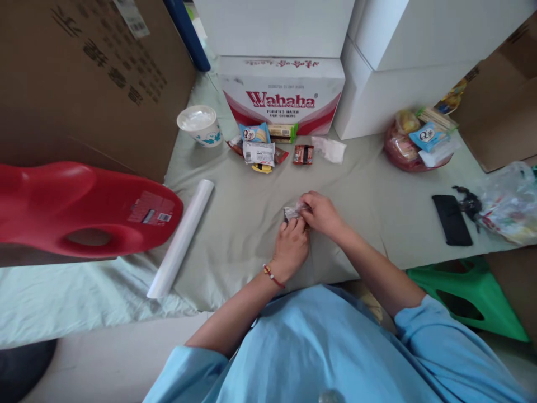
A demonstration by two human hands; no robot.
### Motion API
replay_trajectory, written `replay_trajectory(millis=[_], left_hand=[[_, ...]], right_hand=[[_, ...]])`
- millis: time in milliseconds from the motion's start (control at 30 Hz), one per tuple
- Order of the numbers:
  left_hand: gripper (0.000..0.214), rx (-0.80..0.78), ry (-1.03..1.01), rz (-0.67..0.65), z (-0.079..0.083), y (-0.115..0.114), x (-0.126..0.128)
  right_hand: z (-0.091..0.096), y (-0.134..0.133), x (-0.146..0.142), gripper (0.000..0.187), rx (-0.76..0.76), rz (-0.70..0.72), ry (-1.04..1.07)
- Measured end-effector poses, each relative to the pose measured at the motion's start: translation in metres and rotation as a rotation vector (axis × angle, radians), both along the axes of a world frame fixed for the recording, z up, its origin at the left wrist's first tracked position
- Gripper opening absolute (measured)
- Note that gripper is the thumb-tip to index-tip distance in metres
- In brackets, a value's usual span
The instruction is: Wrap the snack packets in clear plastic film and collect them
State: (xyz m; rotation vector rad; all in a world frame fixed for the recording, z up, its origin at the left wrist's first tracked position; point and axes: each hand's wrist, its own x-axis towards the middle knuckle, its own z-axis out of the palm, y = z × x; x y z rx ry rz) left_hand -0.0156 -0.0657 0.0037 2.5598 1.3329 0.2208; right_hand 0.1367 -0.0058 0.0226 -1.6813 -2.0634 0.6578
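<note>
My left hand (292,244), with a red beaded bracelet at the wrist, is closed over the near side of a small silvery packet (291,212). From the right, my right hand (322,214) pinches the packet's crinkled far end between thumb and fingers. Both hands touch each other over the cloth, and most of the packet is hidden beneath them. Beyond them lie a red-brown wrapped snack (302,154) and a crumpled white tissue or bag (329,149). Left of those is a small pile of wrapped snacks, with a blue packet (255,133) and a white packet (259,153).
A Wahaha carton (283,103) stands at the back, beside a paper tub (201,126). To the left are a white roll (181,240) and a red plastic stool (92,190). A snack-filled bowl (396,157), a phone (452,220) and a plastic bag (512,204) are rightward.
</note>
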Motion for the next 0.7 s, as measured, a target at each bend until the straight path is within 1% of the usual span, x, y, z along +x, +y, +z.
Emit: replay_trajectory(millis=[100, 167, 200, 267, 367, 400, 467, 533, 600, 667, 700], left_hand=[[0.026, -0.068, -0.123, -0.023, -0.001, 0.001, -0.013], [0.028, -0.107, -0.281, -0.015, -0.002, 0.001, -0.031], [0.030, -0.123, -0.374, 0.013, -0.003, 0.001, -0.042], [0.030, -0.133, -0.538, 0.155, -0.005, 0.000, -0.063], [0.026, -0.122, -0.682, 0.419, -0.008, 0.000, -0.086], [0.025, -0.121, -0.701, 0.478, -0.008, 0.000, -0.089], [0.023, -0.123, -0.711, 0.538, -0.008, 0.002, -0.091], [0.022, -0.130, -0.714, 0.543, -0.007, 0.005, -0.088], [0.021, -0.131, -0.730, 0.533, -0.005, 0.008, -0.084], [0.018, -0.141, -0.773, 0.524, -0.004, 0.011, -0.079], [0.019, -0.163, -0.810, 0.520, -0.004, 0.012, -0.077]], right_hand=[[-0.003, 0.001, -0.021, 0.023, -0.053, 0.045, -0.059], [-0.005, -0.008, -0.029, 0.023, -0.033, 0.084, -0.100], [-0.007, -0.014, -0.031, 0.022, -0.001, 0.100, -0.130], [-0.010, -0.029, -0.036, 0.026, 0.077, 0.117, -0.204], [-0.015, -0.044, -0.042, 0.046, 0.126, 0.111, -0.289], [-0.017, -0.045, -0.043, 0.050, 0.123, 0.106, -0.304], [-0.018, -0.042, -0.046, 0.046, 0.104, 0.093, -0.330], [-0.015, -0.036, -0.048, 0.035, 0.086, 0.087, -0.352], [-0.007, -0.030, -0.046, 0.029, 0.075, 0.088, -0.340], [0.004, -0.028, -0.040, 0.029, 0.076, 0.067, -0.253], [0.009, -0.027, -0.034, 0.029, 0.077, 0.045, -0.173]])
